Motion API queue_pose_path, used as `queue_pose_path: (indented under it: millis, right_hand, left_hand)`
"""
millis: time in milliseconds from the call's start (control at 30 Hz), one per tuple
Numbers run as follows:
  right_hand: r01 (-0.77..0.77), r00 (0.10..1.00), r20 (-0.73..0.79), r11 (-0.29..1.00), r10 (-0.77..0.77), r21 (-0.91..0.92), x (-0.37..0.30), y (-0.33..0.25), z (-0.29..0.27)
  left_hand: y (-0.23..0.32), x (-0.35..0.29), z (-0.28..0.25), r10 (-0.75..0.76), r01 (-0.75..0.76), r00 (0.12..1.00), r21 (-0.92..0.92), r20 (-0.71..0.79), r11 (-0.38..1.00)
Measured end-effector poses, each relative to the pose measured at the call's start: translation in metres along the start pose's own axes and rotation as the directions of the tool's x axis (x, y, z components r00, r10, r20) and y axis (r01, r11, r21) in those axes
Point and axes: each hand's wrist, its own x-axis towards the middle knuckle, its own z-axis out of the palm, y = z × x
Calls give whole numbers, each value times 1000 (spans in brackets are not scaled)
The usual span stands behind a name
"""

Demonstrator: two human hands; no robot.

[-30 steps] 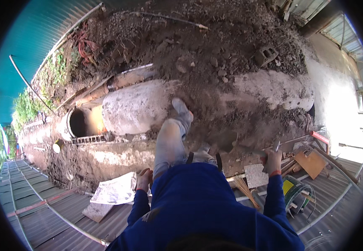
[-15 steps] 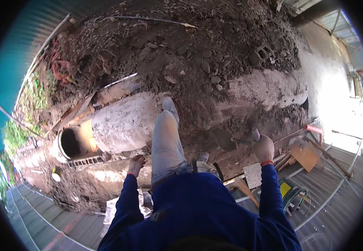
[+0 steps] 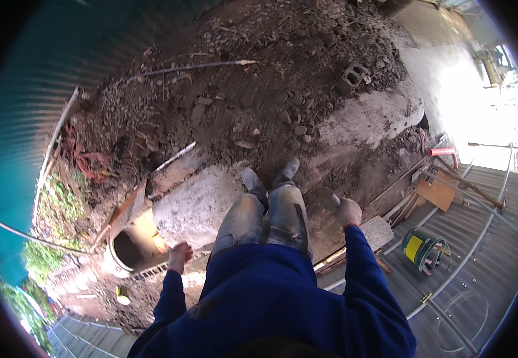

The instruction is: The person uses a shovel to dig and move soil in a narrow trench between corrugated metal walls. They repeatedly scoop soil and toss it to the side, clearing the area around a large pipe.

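Observation:
My right hand, in a pale glove, grips a trowel with a rounded grey blade. The blade points to the left, above the dirt beside my right leg. My left hand hangs loosely with its fingers slightly curled, and nothing shows in it. Nearest to it is a large concrete pipe. The pipe's left part is an open round mouth with a tan inner wall. My two boots stand side by side on the soil at the pipe's right end.
Another pale pipe section lies half buried to the right. A hollow block and stones lie on the dirt slope. To the right, a dark bucket and a wooden board rest on corrugated sheeting. A green sheet wall borders the left.
My other foot has come forward beside the first. The view has shifted and turned somewhat. The trowel is now closer to my body, and my left hand is nearer the pipe mouth.

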Motion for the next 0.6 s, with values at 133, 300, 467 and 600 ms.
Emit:
queue_pose_path:
  millis: [133,300,467,600]
  right_hand:
    - [101,994,63,989,-95,-109,12,-10,13]
    - [245,960,181,954,-214,-174,6,-18,20]
    - [166,953,278,977,-123,-136,-32,-1,17]
    - [66,968,246,996,-49,-63,-41,27,12]
  left_hand:
    - [-25,3,-33,-66,60,991,56,117,997]
    - [10,20,5,-111,104,988,-76,-108,992]
    - [98,23,69,-5,-13,993,153,118,988]
    - [146,29,96,156,-156,987,14,45,988]
